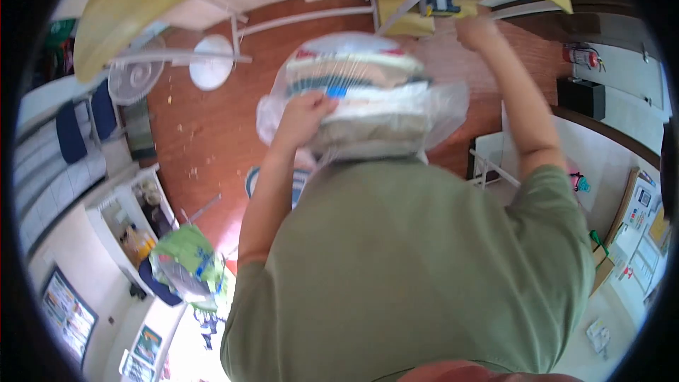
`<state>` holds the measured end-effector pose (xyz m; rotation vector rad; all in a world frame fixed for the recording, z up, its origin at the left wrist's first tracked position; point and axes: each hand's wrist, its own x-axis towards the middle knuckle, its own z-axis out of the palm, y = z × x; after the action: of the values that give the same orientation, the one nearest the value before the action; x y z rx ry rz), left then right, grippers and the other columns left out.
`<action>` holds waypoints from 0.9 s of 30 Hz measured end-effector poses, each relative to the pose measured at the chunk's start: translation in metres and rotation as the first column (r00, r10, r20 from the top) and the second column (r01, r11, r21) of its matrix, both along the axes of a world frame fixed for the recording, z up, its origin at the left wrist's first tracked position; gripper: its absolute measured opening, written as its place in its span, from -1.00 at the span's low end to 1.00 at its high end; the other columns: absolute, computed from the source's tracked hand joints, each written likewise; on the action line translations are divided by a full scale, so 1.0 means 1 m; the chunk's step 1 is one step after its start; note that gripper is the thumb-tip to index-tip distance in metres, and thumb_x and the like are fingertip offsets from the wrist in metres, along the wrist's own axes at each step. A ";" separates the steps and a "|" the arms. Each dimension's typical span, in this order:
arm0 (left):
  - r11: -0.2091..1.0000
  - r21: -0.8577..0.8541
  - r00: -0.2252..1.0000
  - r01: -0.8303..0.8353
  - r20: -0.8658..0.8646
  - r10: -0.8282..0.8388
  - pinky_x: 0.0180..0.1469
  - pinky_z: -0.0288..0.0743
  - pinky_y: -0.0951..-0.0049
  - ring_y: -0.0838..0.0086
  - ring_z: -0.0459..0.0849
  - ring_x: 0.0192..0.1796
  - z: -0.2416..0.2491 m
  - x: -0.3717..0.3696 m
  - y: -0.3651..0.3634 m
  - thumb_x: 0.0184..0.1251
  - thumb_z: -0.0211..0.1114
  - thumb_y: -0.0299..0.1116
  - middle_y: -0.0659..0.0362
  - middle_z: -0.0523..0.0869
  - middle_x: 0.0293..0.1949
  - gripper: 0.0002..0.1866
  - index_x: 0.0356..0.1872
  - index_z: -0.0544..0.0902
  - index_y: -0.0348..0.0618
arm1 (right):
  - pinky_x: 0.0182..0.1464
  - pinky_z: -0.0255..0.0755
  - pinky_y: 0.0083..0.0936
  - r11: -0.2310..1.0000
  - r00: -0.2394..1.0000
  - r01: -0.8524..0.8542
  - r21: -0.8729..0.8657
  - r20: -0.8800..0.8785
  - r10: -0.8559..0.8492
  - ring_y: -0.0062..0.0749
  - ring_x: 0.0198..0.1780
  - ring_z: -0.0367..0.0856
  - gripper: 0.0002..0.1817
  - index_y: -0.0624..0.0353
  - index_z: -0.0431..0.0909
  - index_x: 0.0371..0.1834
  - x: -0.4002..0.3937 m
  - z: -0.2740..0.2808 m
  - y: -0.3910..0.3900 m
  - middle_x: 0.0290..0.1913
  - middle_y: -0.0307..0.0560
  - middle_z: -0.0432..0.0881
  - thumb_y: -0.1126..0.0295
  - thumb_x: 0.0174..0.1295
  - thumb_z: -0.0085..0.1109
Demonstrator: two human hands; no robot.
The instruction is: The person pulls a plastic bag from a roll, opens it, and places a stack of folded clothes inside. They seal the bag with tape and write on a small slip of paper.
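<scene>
A clear plastic bag [368,99] stuffed with folded cloths rests against my chest, above my green shirt. My left hand [305,114] grips the bag at its near left side, by a blue label. My right hand [475,30] is stretched out further ahead, at a white metal frame [417,0] that carries a yellow board [396,10]. Its fingers are blurred, and whether they hold the frame is unclear.
A brown wooden floor [205,134] lies below. A white round stand base [211,64] and a floor fan [134,78] stand at the left, with blue chairs [71,131] beyond. A white shelf unit [124,219] and a green bag [185,262] are lower left. A fire extinguisher [583,56] is at the right.
</scene>
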<state>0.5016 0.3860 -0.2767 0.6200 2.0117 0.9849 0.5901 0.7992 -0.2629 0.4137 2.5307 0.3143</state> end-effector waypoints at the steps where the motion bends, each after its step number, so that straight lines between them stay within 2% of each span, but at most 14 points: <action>1: 0.999 0.042 1.000 0.002 -0.012 -0.002 -0.27 0.44 0.31 0.31 0.62 -0.40 -0.002 -0.003 -0.001 0.30 0.31 -0.10 -0.05 0.66 -0.46 -0.64 -0.36 0.68 -0.28 | -0.07 0.57 -0.17 0.995 0.992 -0.066 -0.071 0.100 0.073 -0.07 -0.05 0.71 -0.84 0.16 0.67 -0.21 -0.013 0.027 -0.022 -0.14 0.07 0.73 0.39 0.19 0.18; 3: 0.998 0.051 0.998 -0.042 0.054 0.039 -0.28 0.45 0.34 0.35 0.61 -0.40 -0.003 -0.002 0.002 0.28 0.33 -0.10 0.00 0.68 -0.46 -0.63 -0.37 0.67 -0.29 | -0.19 0.52 -0.17 0.886 0.904 -0.411 -0.214 0.035 0.427 -0.07 -0.17 0.71 -0.88 0.15 0.62 -0.32 -0.033 0.066 -0.058 -0.27 0.04 0.71 0.37 0.12 0.25; 4: 0.997 0.053 0.996 -0.056 0.078 0.052 -0.28 0.45 0.34 0.36 0.60 -0.40 -0.008 -0.001 0.000 0.28 0.34 -0.10 0.01 0.68 -0.47 -0.63 -0.37 0.68 -0.29 | -0.23 0.48 -0.17 0.812 0.884 -0.432 -0.391 -0.004 0.468 -0.07 -0.24 0.68 -0.87 0.16 0.59 -0.36 -0.045 0.093 -0.086 -0.33 0.03 0.68 0.35 0.11 0.27; 5: 0.996 0.058 0.993 -0.068 0.100 0.062 -0.28 0.45 0.35 0.37 0.59 -0.41 -0.012 -0.001 0.000 0.28 0.34 -0.11 0.03 0.68 -0.47 -0.63 -0.36 0.68 -0.30 | -0.27 0.44 -0.18 0.710 0.867 -0.438 -0.551 -0.050 0.496 -0.08 -0.31 0.65 -0.84 0.17 0.56 -0.39 -0.055 0.111 -0.115 -0.40 0.02 0.65 0.33 0.10 0.29; 7: 0.994 0.067 0.992 -0.081 0.103 0.074 -0.29 0.45 0.37 0.42 0.57 -0.41 -0.005 0.001 0.001 0.28 0.35 -0.13 0.08 0.68 -0.48 -0.65 -0.34 0.69 -0.31 | -0.32 0.40 -0.21 0.402 0.825 -0.366 -0.840 -0.092 0.558 -0.11 -0.39 0.59 -0.82 0.19 0.56 -0.37 -0.071 0.114 -0.151 -0.46 -0.01 0.62 0.32 0.12 0.30; 10: 0.990 0.053 0.977 -0.132 0.175 0.121 -0.29 0.45 0.37 0.42 0.58 -0.41 0.000 0.003 0.001 0.28 0.35 -0.15 0.07 0.68 -0.48 -0.66 -0.31 0.69 -0.32 | -0.34 0.39 -0.25 0.219 0.801 -0.212 -0.952 -0.040 0.598 -0.12 -0.42 0.56 -0.77 0.18 0.59 -0.39 -0.083 0.106 -0.193 -0.50 -0.03 0.61 0.26 0.08 0.36; 13: 0.978 0.135 0.981 -0.157 0.134 0.138 -0.30 0.44 0.37 0.41 0.57 -0.43 -0.006 0.004 -0.001 0.28 0.33 -0.16 0.06 0.67 -0.50 -0.67 -0.30 0.70 -0.32 | -0.34 0.39 -0.24 0.262 0.762 -0.244 -0.934 -0.017 0.647 -0.11 -0.40 0.58 -0.66 0.15 0.62 -0.39 -0.084 0.067 -0.211 -0.48 -0.03 0.62 0.13 -0.04 0.46; 16: 0.978 0.146 0.984 -0.151 0.115 0.135 -0.31 0.43 0.35 0.40 0.55 -0.45 -0.016 0.005 -0.002 0.29 0.33 -0.15 0.05 0.66 -0.50 -0.66 -0.32 0.69 -0.31 | -0.30 0.42 -0.18 0.510 0.758 -0.403 -0.760 0.035 0.651 -0.06 -0.34 0.64 -0.53 0.16 0.64 -0.40 -0.082 0.051 -0.223 -0.45 0.00 0.65 -0.01 -0.19 0.50; 19: 0.987 0.093 0.976 -0.129 0.187 0.110 -0.32 0.42 0.34 0.40 0.54 -0.45 -0.018 0.004 -0.002 0.29 0.33 -0.14 0.03 0.64 -0.52 -0.65 -0.35 0.68 -0.31 | -0.26 0.45 -0.12 0.581 0.785 -0.461 -0.671 -0.002 0.620 0.00 -0.27 0.67 -0.45 0.17 0.64 -0.38 -0.077 0.047 -0.222 -0.40 0.03 0.67 -0.06 -0.29 0.51; 22: 0.993 0.069 0.988 -0.101 0.127 0.092 -0.33 0.42 0.34 0.40 0.53 -0.46 -0.011 0.005 -0.001 0.29 0.33 -0.11 0.04 0.62 -0.53 -0.63 -0.40 0.65 -0.31 | -0.23 0.45 -0.09 0.620 0.823 -0.515 -0.591 -0.139 0.551 0.07 -0.23 0.66 -0.42 0.20 0.64 -0.37 -0.087 0.013 -0.195 -0.38 0.08 0.68 -0.06 -0.34 0.51; 23: 0.992 0.082 0.988 -0.099 0.129 0.088 -0.35 0.35 0.39 0.48 0.46 -0.45 -0.009 0.005 -0.001 0.32 0.32 -0.13 0.15 0.56 -0.54 -0.65 -0.42 0.63 -0.28 | -0.18 0.47 -0.10 0.699 0.863 -0.464 -0.544 -0.100 0.496 0.08 -0.19 0.65 -0.42 0.20 0.63 -0.31 -0.092 0.015 -0.193 -0.37 0.10 0.66 -0.01 -0.34 0.53; 25: 0.990 0.107 0.988 -0.095 0.135 0.081 -0.40 0.22 0.50 0.64 0.31 -0.44 -0.005 0.005 -0.001 0.36 0.31 -0.16 0.37 0.43 -0.56 -0.67 -0.48 0.58 -0.20 | -0.09 0.48 -0.13 0.730 0.924 -0.380 -0.568 -0.196 0.328 0.05 -0.11 0.65 -0.37 0.23 0.62 -0.19 -0.092 0.010 -0.177 -0.26 0.13 0.66 -0.02 -0.24 0.52; 27: 0.991 0.095 0.989 -0.096 0.124 0.084 -0.37 0.32 0.40 0.47 0.42 -0.46 -0.007 0.006 -0.002 0.32 0.32 -0.12 0.17 0.53 -0.56 -0.64 -0.45 0.62 -0.27 | 0.00 0.47 -0.15 0.727 0.928 -0.349 -0.592 -0.325 0.181 0.05 -0.01 0.61 -0.33 0.22 0.59 -0.07 -0.077 0.005 -0.168 -0.13 0.14 0.64 -0.03 -0.18 0.51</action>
<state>0.5080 0.3839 -0.2841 0.5143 1.9067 1.1562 0.5134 0.6309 -0.2577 -0.2075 2.7315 -0.5452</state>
